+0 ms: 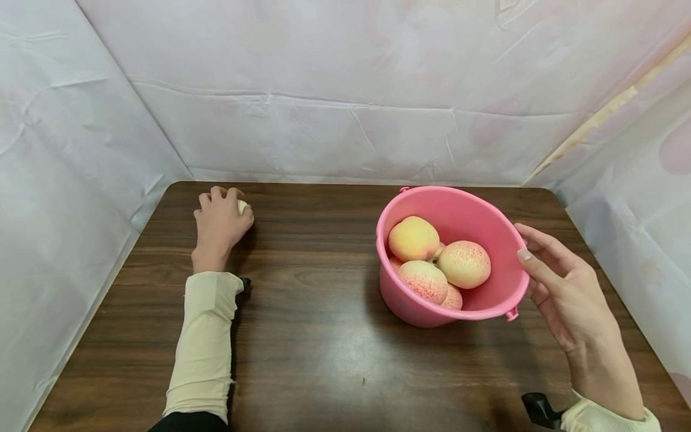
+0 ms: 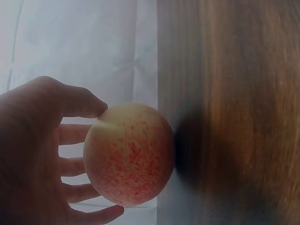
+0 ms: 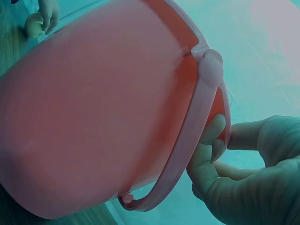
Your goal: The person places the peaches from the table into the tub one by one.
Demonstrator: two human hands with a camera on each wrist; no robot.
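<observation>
At the far left corner of the table, my left hand [image 1: 220,222] grips a peach [image 1: 242,206]. The left wrist view shows this peach [image 2: 131,154] as pale yellow with red speckles, the thumb on one side and the fingers curled round the other, close over the tabletop. My right hand [image 1: 577,294] pinches the rim of a pink bucket [image 1: 415,309] on its right side. In the right wrist view the bucket's handle [image 3: 183,136] hangs down along its outside, with fingertips right beside it. Several yellow and red-speckled peaches [image 1: 464,264] lie inside the bucket.
The dark wood-grain table [image 1: 308,288] has pale sheeting [image 1: 324,138] standing behind it and along both sides. The bucket stands right of the middle, near the back edge. A black strap piece [image 1: 541,410] sits at my right wrist.
</observation>
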